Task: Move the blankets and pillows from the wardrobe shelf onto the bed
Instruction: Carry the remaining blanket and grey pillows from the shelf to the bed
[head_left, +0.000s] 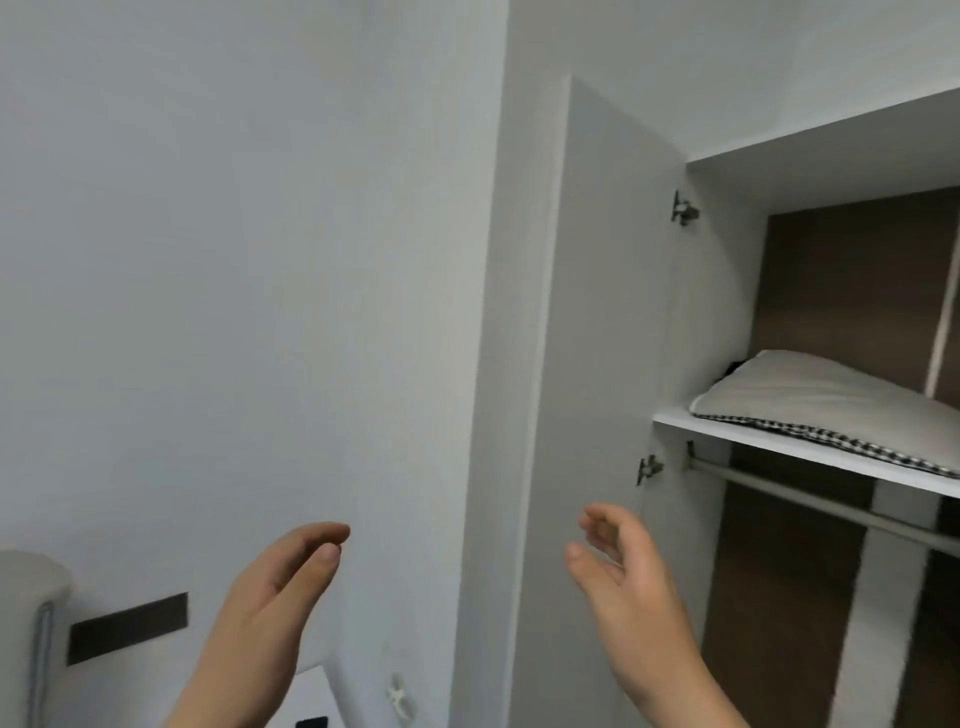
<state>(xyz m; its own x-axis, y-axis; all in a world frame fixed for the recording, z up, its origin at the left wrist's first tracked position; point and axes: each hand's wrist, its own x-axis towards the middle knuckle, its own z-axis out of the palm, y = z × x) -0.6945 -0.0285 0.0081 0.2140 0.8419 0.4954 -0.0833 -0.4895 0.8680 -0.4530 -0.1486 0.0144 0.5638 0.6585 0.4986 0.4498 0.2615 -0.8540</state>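
Both were up and empty: left hand (280, 587) and right hand (623, 566), fingers loose, palms facing. Best move, I reckoned, was to reach up right, take the pillow (831, 405) from both sides and slide it forward. It lay plump on the wardrobe shelf (727, 428), pale on top, checked beneath.

A home bedroom: open wardrobe (727, 364) holding a pillow (821, 400).
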